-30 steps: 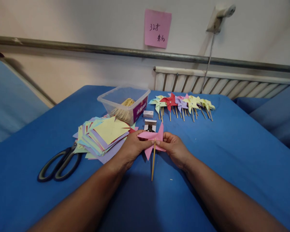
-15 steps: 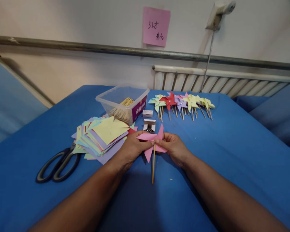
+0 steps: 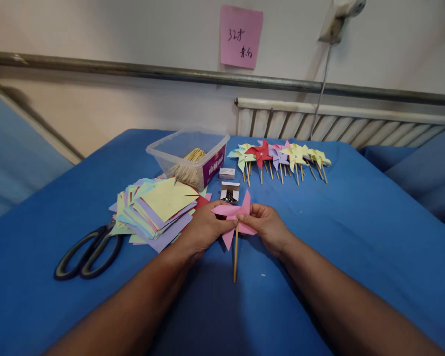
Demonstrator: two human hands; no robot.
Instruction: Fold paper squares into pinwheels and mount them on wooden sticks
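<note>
A pink paper pinwheel (image 3: 228,211) is held between my two hands, with its wooden stick (image 3: 236,257) pointing down toward me. My left hand (image 3: 207,227) grips it from the left, the thumb pressed near the centre. From the right, my right hand (image 3: 268,225) pinches it, thumb also at the centre where stick and paper meet. The thumbs hide the middle of the pinwheel. Just beyond it stands an open small box (image 3: 229,194) of shiny pins. To the left lies a messy stack of coloured paper squares (image 3: 168,199), some with cut corners.
Dark-handled scissors (image 3: 89,252) lie at the left, partly under the paper. Behind the stack is a clear plastic tub (image 3: 181,143) of wooden sticks. A closed small box (image 3: 227,173) sits beside it. Several finished pinwheels (image 3: 261,154) lie at the back right of the blue table (image 3: 356,237).
The camera view has shifted very slightly. Both hands keep their hold on the pink pinwheel, with hardly any visible movement.
</note>
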